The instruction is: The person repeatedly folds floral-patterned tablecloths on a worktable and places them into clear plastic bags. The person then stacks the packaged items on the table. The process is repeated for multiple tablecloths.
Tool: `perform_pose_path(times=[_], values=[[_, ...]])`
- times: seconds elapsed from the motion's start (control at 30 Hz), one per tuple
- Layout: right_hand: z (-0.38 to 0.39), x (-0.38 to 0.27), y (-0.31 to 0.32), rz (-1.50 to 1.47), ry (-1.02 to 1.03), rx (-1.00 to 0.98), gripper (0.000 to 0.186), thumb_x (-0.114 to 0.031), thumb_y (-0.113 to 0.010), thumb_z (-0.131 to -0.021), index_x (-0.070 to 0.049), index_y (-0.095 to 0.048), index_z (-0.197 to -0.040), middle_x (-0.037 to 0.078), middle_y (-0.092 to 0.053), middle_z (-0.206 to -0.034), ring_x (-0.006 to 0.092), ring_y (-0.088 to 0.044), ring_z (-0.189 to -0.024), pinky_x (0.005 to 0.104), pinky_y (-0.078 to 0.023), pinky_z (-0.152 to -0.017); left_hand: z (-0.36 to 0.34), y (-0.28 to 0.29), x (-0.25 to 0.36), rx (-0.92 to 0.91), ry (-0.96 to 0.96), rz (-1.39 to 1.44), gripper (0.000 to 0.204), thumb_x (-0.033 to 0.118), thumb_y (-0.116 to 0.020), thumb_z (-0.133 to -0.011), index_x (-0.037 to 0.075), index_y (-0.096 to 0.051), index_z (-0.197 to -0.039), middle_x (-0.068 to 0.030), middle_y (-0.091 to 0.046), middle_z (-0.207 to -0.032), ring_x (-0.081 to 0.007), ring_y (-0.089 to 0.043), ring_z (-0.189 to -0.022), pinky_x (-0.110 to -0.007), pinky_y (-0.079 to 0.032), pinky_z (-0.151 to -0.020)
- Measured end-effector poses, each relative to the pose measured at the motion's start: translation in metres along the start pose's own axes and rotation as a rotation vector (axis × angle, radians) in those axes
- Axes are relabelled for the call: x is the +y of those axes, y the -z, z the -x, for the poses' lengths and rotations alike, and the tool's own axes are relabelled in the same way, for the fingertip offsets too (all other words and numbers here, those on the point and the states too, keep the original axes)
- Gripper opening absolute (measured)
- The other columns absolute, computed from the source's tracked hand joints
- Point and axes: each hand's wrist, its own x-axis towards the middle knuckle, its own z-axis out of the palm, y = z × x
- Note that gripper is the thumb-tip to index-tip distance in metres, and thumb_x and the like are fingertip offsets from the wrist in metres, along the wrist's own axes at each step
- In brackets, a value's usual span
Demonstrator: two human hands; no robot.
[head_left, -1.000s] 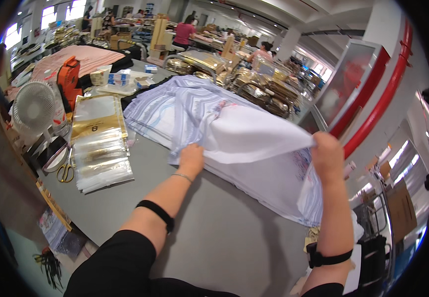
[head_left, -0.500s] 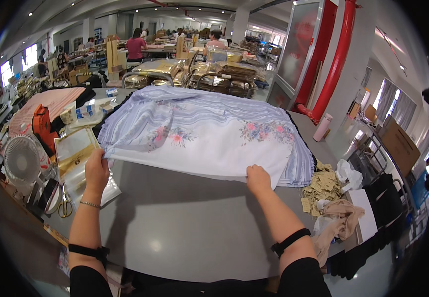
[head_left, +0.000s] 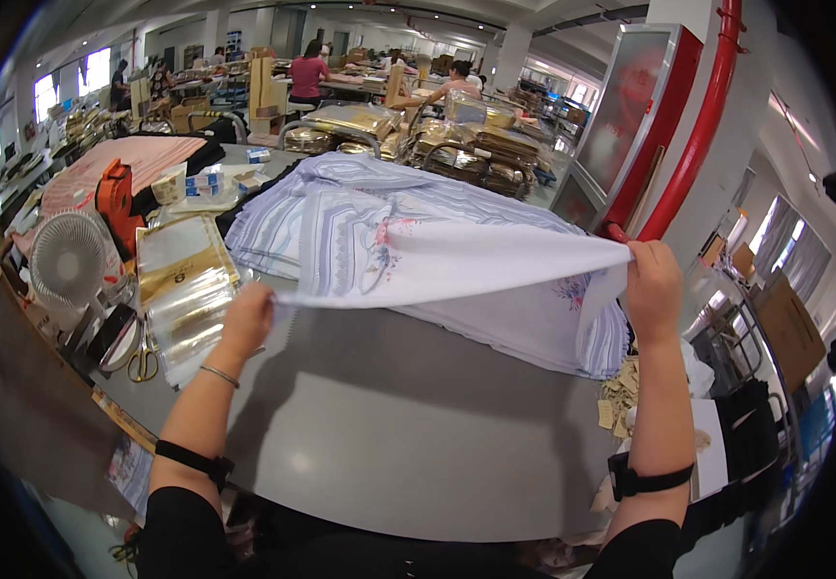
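A thin white cloth point(head_left: 505, 261) with pink and blue flowers and a blue-grey striped border is stretched between my hands, its near edge raised off the grey table. My left hand point(head_left: 247, 320) pinches one corner low on the left, slightly blurred. Higher up on the right, my right hand point(head_left: 655, 280) is closed on the other corner. Beneath and behind lies a wide pile of similar striped cloths point(head_left: 268, 217), partly hidden by the lifted one.
Left of the pile are clear-and-gold plastic bags point(head_left: 186, 299), gold-handled scissors point(head_left: 144, 363), a white fan point(head_left: 68, 256) and an orange tool point(head_left: 117, 203). Small beige tags point(head_left: 618, 398) lie at the right. A red pipe point(head_left: 698, 125) rises behind; people work farther back.
My right hand has moved right and up, lifting the cloth's corner. My left hand has shifted right and slightly nearer with its corner. The whole view has swung somewhat left.
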Motion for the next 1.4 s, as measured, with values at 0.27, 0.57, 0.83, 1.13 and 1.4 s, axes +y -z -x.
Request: perform_pose_path(times=[0.27,0.57,0.83,1.13,1.4], values=[[0.031,-0.062,0.053,-0.074,0.141,-0.21,0.012,0.002,-0.06,-0.071,-0.004,-0.053,-0.078,0.011,-0.051,-0.07,0.0293,-0.054,-0.067,0.0398,-0.043,-0.055,-0.006,0.087,-0.045,0.37,0.21,-0.072,0.012,0.001,-0.056,-0.084,-0.001,-0.058,-0.096,-0.0182,-0.06,-0.08,-0.0332,-0.06,-0.072,-0.039,-0.048,-0.067],[0.065,-0.04,0.004,-0.195,-0.177,-0.253,0.017,0.004,-0.059,-0.073,-0.003,-0.056,-0.088,0.013,-0.058,-0.081,0.034,-0.058,-0.079,0.0412,-0.048,-0.065,0.01,0.084,-0.056,0.06,0.214,0.017,0.003,0.001,-0.056,-0.084,0.0,-0.057,-0.087,-0.0199,-0.06,-0.081,-0.0397,-0.058,-0.077,-0.044,-0.046,-0.069],[0.043,-0.035,-0.014,-0.118,0.126,-0.426,0.011,0.001,-0.057,-0.076,-0.003,-0.055,-0.085,0.013,-0.058,-0.084,0.0312,-0.059,-0.079,0.04,-0.049,-0.065,-0.015,0.11,-0.045,-0.025,0.112,-0.22,0.008,0.002,-0.059,-0.083,0.001,-0.055,-0.09,-0.0201,-0.057,-0.081,-0.0395,-0.057,-0.077,-0.044,-0.046,-0.069],[0.053,-0.028,0.003,-0.019,0.075,-0.378,0.005,-0.003,-0.054,-0.076,-0.004,-0.055,-0.081,0.01,-0.057,-0.073,0.0295,-0.06,-0.07,0.0396,-0.049,-0.058,-0.012,0.138,-0.046,-0.367,-0.098,-0.618,0.007,0.009,-0.054,-0.085,0.005,-0.057,-0.082,-0.0151,-0.062,-0.076,-0.0333,-0.063,-0.071,-0.043,-0.049,-0.063],[0.126,-0.06,0.0,-0.259,0.008,-0.699,0.009,-0.001,-0.054,-0.076,-0.002,-0.058,-0.084,0.012,-0.06,-0.086,0.032,-0.061,-0.079,0.0406,-0.05,-0.065,0.062,0.111,-0.06,-0.557,-0.127,-0.661,0.008,0.007,-0.053,-0.081,0.007,-0.056,-0.088,-0.0101,-0.062,-0.076,-0.0301,-0.064,-0.071,-0.04,-0.051,-0.062]])
